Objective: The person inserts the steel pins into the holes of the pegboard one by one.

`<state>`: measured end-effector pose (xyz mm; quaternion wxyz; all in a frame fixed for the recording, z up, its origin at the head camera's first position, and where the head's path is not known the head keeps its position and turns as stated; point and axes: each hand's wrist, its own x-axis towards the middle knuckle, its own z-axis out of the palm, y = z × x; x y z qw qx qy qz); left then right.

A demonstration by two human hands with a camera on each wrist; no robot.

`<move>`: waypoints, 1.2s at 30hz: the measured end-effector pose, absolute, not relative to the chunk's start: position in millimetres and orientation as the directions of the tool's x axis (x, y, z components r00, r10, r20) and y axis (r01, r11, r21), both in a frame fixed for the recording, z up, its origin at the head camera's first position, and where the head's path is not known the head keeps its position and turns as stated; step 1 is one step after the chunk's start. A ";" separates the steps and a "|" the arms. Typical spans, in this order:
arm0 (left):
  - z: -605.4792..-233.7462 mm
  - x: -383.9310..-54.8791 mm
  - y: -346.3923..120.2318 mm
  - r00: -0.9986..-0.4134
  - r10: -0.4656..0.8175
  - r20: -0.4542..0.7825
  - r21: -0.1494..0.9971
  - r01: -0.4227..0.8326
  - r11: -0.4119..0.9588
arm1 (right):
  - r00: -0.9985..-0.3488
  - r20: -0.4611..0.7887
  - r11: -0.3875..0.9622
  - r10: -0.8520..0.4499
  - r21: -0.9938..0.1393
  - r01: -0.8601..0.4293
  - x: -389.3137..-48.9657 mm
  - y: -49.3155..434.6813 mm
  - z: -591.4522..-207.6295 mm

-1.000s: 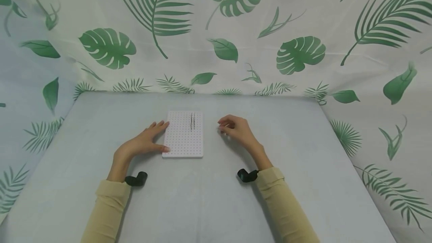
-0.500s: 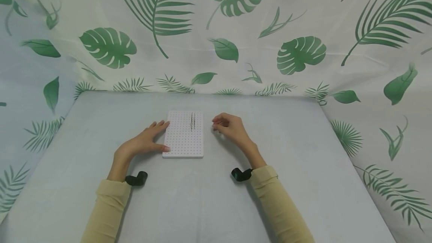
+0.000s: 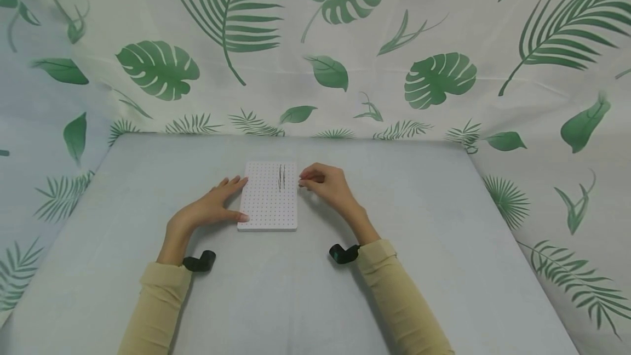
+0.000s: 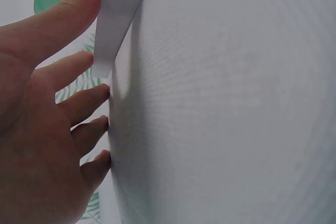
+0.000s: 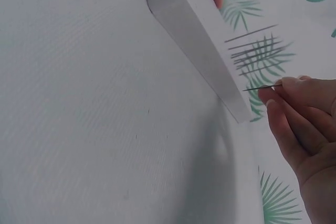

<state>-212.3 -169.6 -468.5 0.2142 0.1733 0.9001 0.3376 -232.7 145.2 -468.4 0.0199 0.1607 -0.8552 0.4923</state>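
Observation:
A white board (image 3: 263,208) dotted with rows of small holes lies on the table. Several thin dark needles (image 5: 257,52) stand up from it, at its far right part in the head view. My left hand (image 3: 206,208) steadies the board's left side, fingers spread and fairly straight, with the thumb on the near left corner. Between thumb and fingertips my right hand (image 3: 329,186) pinches a single needle (image 5: 260,87), just off the board's right edge. In the right wrist view that needle points toward the board, its tip overlapping the board's edge.
The pale table (image 3: 296,295) runs back to a leaf-printed cloth (image 3: 360,81) that hangs behind and at both sides. A black wrist camera sits at each cuff, one on the left (image 3: 199,261) and one on the right (image 3: 343,253).
My right hand has moved left in small steps, from well right of the board to its right edge, still pinching. The left hand and the board have stayed put.

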 end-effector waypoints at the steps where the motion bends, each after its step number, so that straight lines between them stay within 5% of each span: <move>1: -469.5 -212.4 -169.5 -0.849 0.455 -0.269 0.683 0.165 0.712 | -0.946 0.194 0.459 -0.258 -0.837 -0.297 -232.8 143.9 -468.2; 36: -470.0 -213.0 -171.7 -0.847 0.458 -0.271 0.681 0.168 0.712 | -0.932 0.178 0.507 -0.315 -0.798 -0.325 -233.8 113.6 -469.3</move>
